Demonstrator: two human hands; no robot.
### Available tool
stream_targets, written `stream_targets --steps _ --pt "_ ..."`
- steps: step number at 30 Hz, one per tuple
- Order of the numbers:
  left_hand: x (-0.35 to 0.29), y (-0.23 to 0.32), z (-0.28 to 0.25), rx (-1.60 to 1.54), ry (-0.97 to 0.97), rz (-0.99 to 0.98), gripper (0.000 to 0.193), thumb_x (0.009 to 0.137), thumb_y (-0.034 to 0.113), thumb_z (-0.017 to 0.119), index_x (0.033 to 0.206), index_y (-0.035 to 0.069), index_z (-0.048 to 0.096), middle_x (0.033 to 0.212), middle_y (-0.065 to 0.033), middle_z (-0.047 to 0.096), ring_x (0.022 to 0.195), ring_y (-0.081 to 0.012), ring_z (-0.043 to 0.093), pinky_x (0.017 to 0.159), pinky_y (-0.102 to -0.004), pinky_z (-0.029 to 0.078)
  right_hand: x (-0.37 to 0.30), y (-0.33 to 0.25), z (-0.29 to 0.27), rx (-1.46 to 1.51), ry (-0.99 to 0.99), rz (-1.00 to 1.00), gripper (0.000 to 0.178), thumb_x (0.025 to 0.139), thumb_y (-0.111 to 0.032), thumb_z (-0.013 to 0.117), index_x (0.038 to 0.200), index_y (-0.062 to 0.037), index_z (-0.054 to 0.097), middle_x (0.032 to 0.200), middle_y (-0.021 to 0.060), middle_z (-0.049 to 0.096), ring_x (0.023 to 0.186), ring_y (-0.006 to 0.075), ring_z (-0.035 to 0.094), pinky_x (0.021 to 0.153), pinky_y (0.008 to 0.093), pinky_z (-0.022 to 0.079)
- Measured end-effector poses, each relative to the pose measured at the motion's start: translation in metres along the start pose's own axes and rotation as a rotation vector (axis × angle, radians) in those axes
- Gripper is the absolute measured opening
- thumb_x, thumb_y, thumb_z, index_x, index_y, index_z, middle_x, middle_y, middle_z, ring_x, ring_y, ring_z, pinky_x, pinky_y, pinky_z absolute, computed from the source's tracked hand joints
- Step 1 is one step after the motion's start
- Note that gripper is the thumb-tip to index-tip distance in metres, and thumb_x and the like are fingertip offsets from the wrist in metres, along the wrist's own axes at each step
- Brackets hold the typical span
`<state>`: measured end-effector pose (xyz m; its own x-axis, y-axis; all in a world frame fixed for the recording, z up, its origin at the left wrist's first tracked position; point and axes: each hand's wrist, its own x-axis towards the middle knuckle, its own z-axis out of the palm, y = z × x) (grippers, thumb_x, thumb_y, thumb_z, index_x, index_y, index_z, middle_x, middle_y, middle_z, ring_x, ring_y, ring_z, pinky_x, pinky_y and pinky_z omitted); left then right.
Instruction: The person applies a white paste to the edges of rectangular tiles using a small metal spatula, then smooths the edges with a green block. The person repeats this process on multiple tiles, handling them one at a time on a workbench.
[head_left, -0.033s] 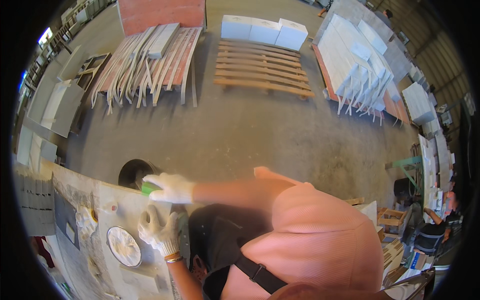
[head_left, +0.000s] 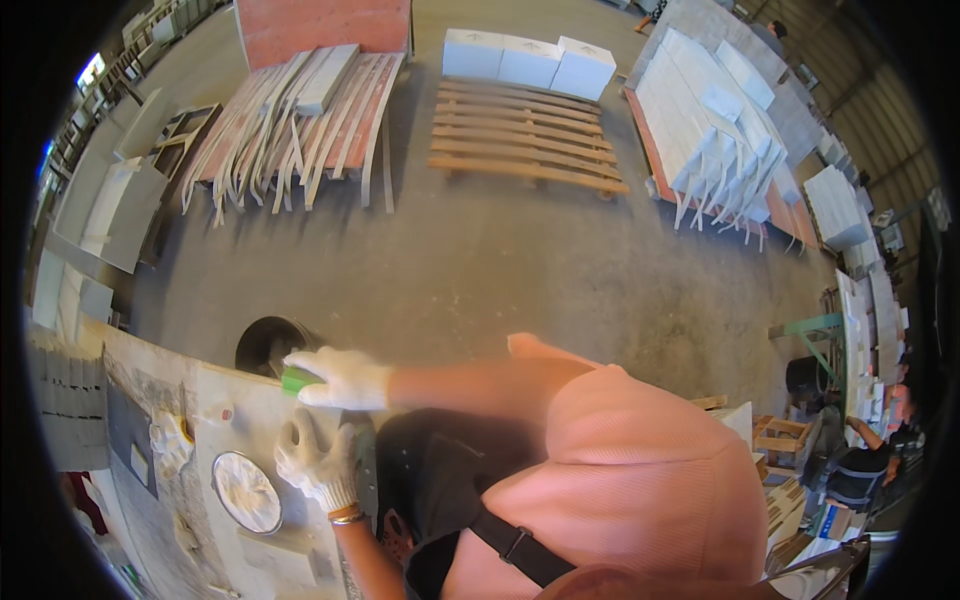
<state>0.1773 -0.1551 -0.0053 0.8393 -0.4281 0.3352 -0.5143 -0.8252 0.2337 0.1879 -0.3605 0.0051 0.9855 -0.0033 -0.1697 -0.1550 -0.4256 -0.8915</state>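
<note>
From the upper side my right arm reaches left, and my white-gloved right hand [head_left: 345, 378] is closed around a small bright green block [head_left: 298, 381]. This green block is at the edge of a pale, stained worktable [head_left: 215, 395], just beside a dark bucket [head_left: 250, 345]. Below it, my left hand [head_left: 318, 462], also gloved, lies on the tabletop with thumb and fingers spread apart. A round, thin-rimmed dish [head_left: 247, 492] with whitish, crinkled contents stands beside my left hand. A crumpled white glove or cloth [head_left: 172, 446] lies farther left.
Across the concrete floor stand a red table [head_left: 330, 160] draped with pale strips, a wooden pallet [head_left: 525, 135] in front of white boxes [head_left: 525, 62], and a rack of white panels [head_left: 690, 120]. Another person [head_left: 860, 470] is at the far right, near wooden crates [head_left: 782, 438].
</note>
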Motion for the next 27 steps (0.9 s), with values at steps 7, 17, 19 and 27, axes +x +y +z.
stream_targets --steps 7,17,19,27 --pt "0.003 -0.002 0.001 0.013 0.041 0.060 0.077 0.065 0.049 0.089 0.131 0.013 0.072 0.126 -0.0176 0.063 0.112 -0.0400 0.060 0.094 -0.0528 0.049 0.008 0.002 0.003 0.027 0.097 0.018 0.068 0.095 -0.044 0.065 0.154 -0.0150 0.048 0.124 0.0283 0.065 0.115 0.0468 0.064 0.099 0.0526 0.051" --pt "0.003 0.000 0.000 0.016 0.011 0.005 0.078 0.063 0.050 0.090 0.129 0.013 0.073 0.126 -0.0150 0.064 0.113 -0.0387 0.060 0.094 -0.0529 0.049 0.003 0.005 0.000 0.006 0.174 0.004 0.066 0.094 -0.045 0.061 0.151 -0.0135 0.049 0.126 0.0311 0.065 0.111 0.0473 0.067 0.097 0.0525 0.053" --pt "0.002 -0.002 0.002 0.004 0.034 0.016 0.078 0.061 0.050 0.090 0.129 0.014 0.073 0.126 -0.0151 0.064 0.113 -0.0386 0.061 0.094 -0.0524 0.050 0.002 0.008 0.003 0.002 0.078 -0.021 0.068 0.095 -0.045 0.063 0.153 -0.0124 0.048 0.128 0.0297 0.064 0.116 0.0465 0.064 0.100 0.0522 0.050" --pt "0.006 0.002 -0.004 0.014 0.077 0.065 0.074 0.061 0.045 0.090 0.126 0.012 0.073 0.121 -0.0165 0.067 0.108 -0.0403 0.063 0.090 -0.0528 0.052 0.027 0.040 0.012 0.016 0.085 0.086 0.071 0.093 -0.052 0.060 0.153 -0.0149 0.050 0.135 0.0271 0.065 0.124 0.0446 0.063 0.106 0.0503 0.049"
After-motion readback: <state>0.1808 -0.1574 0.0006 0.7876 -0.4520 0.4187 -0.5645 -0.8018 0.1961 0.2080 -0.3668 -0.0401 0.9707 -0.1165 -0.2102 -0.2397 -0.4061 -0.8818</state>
